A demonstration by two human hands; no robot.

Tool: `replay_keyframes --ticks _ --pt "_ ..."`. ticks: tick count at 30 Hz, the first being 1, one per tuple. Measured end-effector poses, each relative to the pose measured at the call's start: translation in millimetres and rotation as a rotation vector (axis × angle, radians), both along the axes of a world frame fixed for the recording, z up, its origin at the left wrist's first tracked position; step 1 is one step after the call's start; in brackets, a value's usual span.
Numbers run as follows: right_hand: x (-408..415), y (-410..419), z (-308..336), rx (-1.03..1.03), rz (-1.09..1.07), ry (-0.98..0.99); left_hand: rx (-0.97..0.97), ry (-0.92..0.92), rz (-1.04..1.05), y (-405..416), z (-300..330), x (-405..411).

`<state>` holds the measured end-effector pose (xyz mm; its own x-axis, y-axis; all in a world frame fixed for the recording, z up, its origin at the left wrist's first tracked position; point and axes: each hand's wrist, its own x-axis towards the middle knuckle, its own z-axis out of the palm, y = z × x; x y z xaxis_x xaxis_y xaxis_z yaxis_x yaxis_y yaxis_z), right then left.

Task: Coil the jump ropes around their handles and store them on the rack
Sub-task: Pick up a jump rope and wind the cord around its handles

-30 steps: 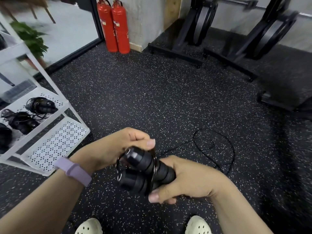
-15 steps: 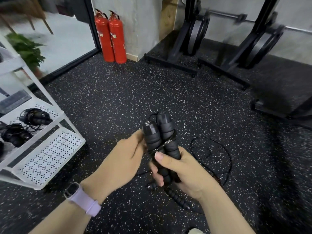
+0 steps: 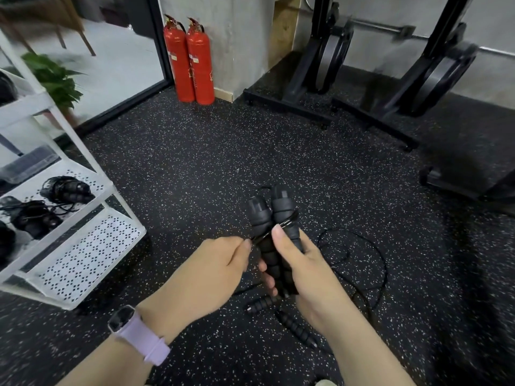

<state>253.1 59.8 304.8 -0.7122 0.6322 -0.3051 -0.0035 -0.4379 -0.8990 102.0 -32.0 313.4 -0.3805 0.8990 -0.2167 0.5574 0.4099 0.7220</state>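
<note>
The right hand (image 3: 299, 263) grips two black handles (image 3: 271, 227) side by side, upright; the left hand (image 3: 214, 271) pinches the thin rope (image 3: 260, 238) wound round them. Another jump rope (image 3: 359, 263) lies loose on the floor beneath — coiled ones sit on the white rack (image 3: 83, 252) at left.
</note>
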Motion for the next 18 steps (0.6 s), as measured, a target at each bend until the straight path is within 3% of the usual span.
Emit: replay_keyframes --ticks 4,7,10,12,18 --pt "5.2 8.6 0.2 -0.037 -0.193 -0.045 -0.089 0.04 -0.004 -5.8 -2.5 -3.8" --pt "16.0 18.2 0.0 0.192 -0.282 -0.296 -0.056 0.201 -0.018 -7.6 3.1 -8.3" --pt "23.6 22.3 -7.4 0.602 -0.106 -0.614 0.068 0.498 -0.053 -7.2 7.6 -10.1" --pt "21.8 17.9 -9.6 0.663 0.042 -0.693 0.138 0.641 -0.111 -6.3 8.4 -11.8" --pt "19.5 8.4 -11.5 0.739 0.417 -0.864 0.216 0.594 -0.235 -7.1 5.9 -18.8"
